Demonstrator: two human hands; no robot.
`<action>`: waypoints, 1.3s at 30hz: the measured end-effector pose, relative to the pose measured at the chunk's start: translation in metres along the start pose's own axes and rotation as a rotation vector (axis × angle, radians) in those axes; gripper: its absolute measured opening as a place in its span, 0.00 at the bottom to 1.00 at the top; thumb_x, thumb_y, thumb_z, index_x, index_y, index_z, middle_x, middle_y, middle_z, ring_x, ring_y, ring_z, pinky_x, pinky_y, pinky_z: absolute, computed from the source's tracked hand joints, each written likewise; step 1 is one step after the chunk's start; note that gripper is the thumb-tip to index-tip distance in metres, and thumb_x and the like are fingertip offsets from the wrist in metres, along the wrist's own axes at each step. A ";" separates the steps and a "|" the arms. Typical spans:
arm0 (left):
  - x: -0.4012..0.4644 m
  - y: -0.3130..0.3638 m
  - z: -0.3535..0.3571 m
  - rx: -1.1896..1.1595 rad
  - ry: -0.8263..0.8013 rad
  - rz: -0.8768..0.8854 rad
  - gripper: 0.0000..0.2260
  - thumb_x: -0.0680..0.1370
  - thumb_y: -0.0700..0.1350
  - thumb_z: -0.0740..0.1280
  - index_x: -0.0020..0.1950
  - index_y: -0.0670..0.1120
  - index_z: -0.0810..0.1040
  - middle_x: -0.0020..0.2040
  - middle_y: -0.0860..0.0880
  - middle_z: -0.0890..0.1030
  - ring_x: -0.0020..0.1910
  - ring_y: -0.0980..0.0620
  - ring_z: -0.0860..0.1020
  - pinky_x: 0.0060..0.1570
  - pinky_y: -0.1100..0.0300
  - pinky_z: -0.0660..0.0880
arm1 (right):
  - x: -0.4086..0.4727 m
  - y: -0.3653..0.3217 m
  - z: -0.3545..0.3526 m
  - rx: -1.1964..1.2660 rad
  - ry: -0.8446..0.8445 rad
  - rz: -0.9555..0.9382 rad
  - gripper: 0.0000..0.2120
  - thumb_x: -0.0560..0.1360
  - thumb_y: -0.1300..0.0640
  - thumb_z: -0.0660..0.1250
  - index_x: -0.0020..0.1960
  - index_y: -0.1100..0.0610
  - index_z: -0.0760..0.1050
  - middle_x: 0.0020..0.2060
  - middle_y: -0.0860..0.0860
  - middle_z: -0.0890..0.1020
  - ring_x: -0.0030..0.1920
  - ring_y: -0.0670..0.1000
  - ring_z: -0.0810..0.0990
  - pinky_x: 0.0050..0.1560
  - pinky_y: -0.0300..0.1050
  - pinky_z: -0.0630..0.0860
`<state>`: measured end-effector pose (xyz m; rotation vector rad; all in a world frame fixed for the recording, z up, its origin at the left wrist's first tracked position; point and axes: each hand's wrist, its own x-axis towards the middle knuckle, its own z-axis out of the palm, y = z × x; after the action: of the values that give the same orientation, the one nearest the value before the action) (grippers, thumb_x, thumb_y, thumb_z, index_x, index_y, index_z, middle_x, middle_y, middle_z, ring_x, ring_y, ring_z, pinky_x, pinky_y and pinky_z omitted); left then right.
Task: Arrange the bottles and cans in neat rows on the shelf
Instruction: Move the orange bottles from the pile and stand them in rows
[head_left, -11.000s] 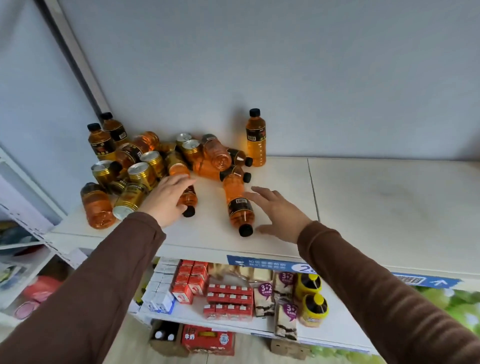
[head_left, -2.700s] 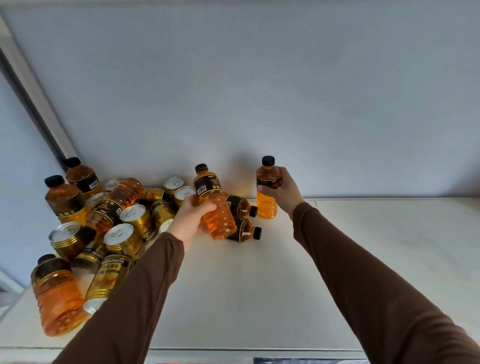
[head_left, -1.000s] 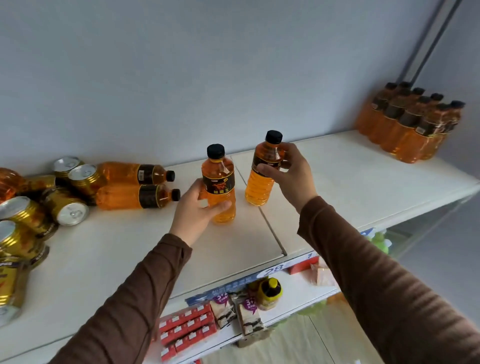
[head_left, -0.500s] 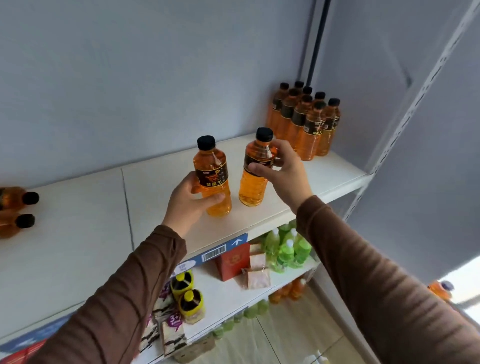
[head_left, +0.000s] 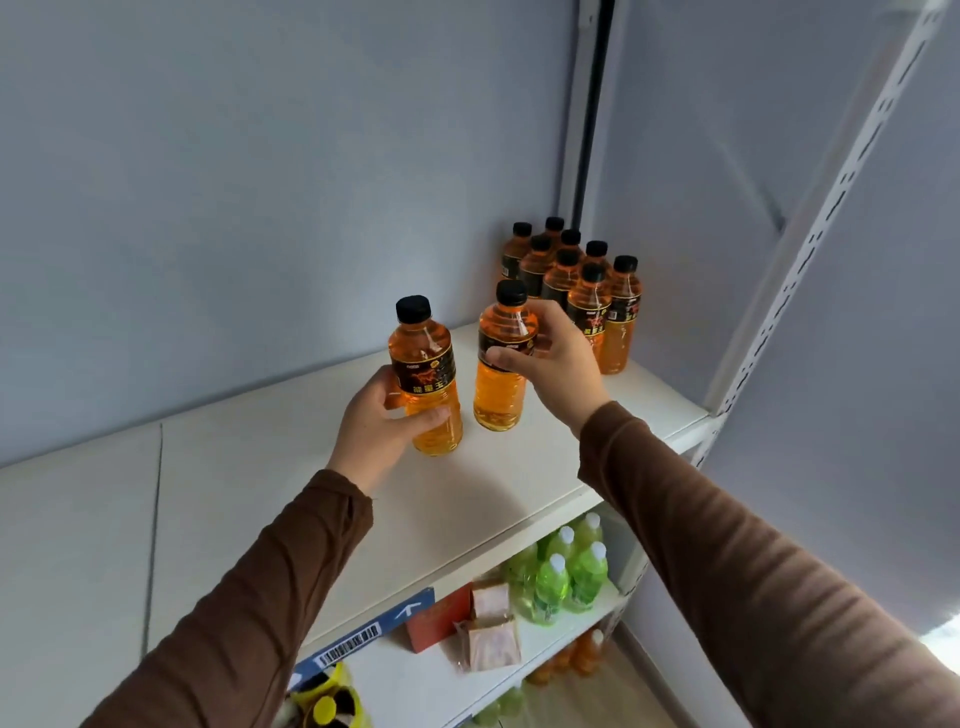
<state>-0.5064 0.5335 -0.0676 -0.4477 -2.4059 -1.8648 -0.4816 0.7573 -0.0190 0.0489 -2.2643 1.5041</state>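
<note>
Soft, even daylight, wide-angle view

Orange bottles (head_left: 587, 291) glow translucent; faint shadows fall on the white shelf (head_left: 498, 483). A bright patch burns at the lower right corner, and the upright rail (head_left: 810, 249) bows with distortion.

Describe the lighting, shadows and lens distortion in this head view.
Head view: soft even light; faint shadows on the shelf beneath both held bottles; wide-angle bending slants the slotted upright; bright overexposed patch at lower right; grouped bottles stay sharp.
</note>
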 end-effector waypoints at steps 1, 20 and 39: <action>0.009 0.000 0.003 0.003 0.003 -0.001 0.23 0.71 0.49 0.78 0.63 0.55 0.76 0.57 0.59 0.82 0.58 0.55 0.78 0.59 0.53 0.74 | 0.010 0.002 -0.001 -0.002 -0.003 -0.006 0.29 0.69 0.51 0.78 0.67 0.51 0.70 0.56 0.46 0.82 0.57 0.47 0.81 0.60 0.52 0.79; 0.165 -0.013 0.058 0.032 0.227 -0.181 0.26 0.68 0.46 0.80 0.63 0.49 0.75 0.59 0.49 0.82 0.59 0.47 0.79 0.63 0.41 0.74 | 0.229 0.020 0.010 -0.399 -0.333 0.108 0.29 0.70 0.51 0.76 0.64 0.56 0.65 0.54 0.53 0.79 0.54 0.56 0.80 0.54 0.51 0.78; 0.240 -0.046 0.084 0.018 0.223 -0.210 0.27 0.66 0.40 0.80 0.63 0.48 0.75 0.58 0.47 0.82 0.59 0.46 0.79 0.63 0.44 0.74 | 0.251 0.064 0.048 -0.393 -0.194 0.240 0.28 0.75 0.61 0.70 0.69 0.59 0.59 0.60 0.58 0.79 0.60 0.59 0.79 0.60 0.53 0.77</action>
<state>-0.7369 0.6488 -0.0786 0.0168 -2.3944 -1.8538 -0.7426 0.7910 -0.0002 -0.2069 -2.7669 1.1749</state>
